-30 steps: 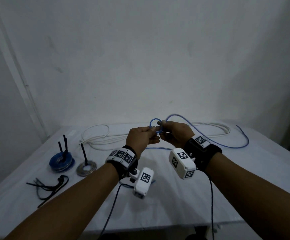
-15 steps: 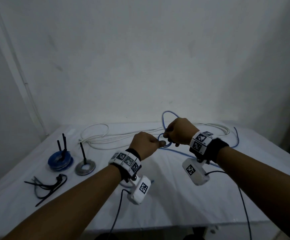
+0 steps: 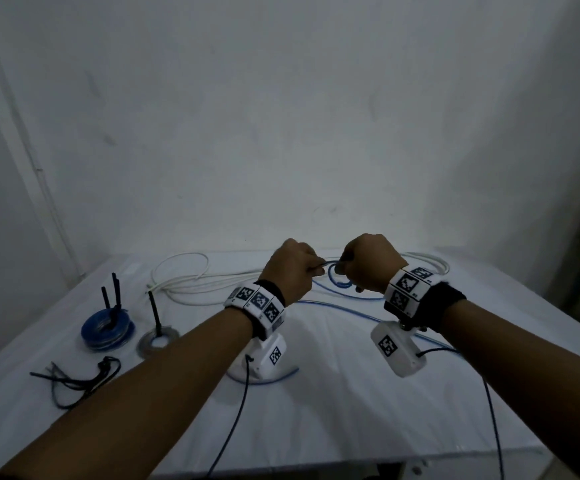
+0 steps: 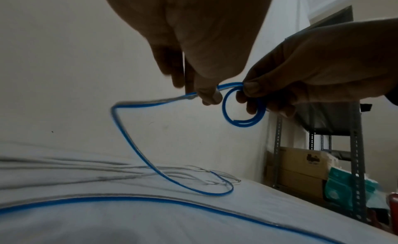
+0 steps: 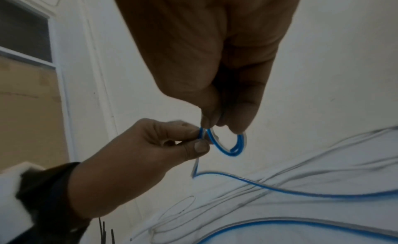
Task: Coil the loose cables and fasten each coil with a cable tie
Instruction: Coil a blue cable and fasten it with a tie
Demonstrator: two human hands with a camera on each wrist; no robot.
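A thin blue cable [image 3: 338, 284] is being wound into a small coil [image 4: 243, 110] held in the air above the white table [image 3: 333, 410]. My right hand [image 3: 368, 263] pinches the coil [image 5: 228, 144] between thumb and fingers. My left hand [image 3: 292, 268] pinches the cable strand [image 4: 163, 99] just beside the coil, thumb [image 5: 199, 147] pressed on it. The rest of the blue cable [image 4: 150, 198] trails loose across the table. A loose white cable [image 3: 191, 282] lies along the far side.
At the left stand a tied blue coil [image 3: 107, 329] and a tied grey coil [image 3: 157, 339], each with black tie tails sticking up. Loose black cable ties [image 3: 74, 379] lie near the left front. A metal shelf with boxes [image 4: 301, 167] is off the table's right side.
Both hands rose slightly and came level. The right hand turned another small loop of blue cable into the coil, and the large loop above the hands is gone.
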